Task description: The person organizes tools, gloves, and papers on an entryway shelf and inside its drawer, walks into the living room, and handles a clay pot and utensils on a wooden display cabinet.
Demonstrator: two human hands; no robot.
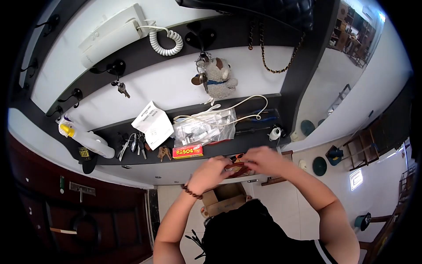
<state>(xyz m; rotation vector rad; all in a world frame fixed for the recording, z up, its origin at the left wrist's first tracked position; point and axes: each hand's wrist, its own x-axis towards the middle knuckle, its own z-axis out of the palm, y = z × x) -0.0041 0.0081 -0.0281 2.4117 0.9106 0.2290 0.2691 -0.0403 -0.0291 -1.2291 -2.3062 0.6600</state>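
Red strip: being held between the left hand and right hand, just off the front edge of the dark shelf.
Long axis: running roughly left to right; the ends are hiding in the grasp, so which is leading I cannot tell.
Left hand: pinching the strip's left end.
Right hand: gripping its right end.
Shelf: carrying folded paper, a clear bag, a red-and-yellow box.
Wall: plush toy hanging there.
Tiled floor: supporting an open cardboard box.
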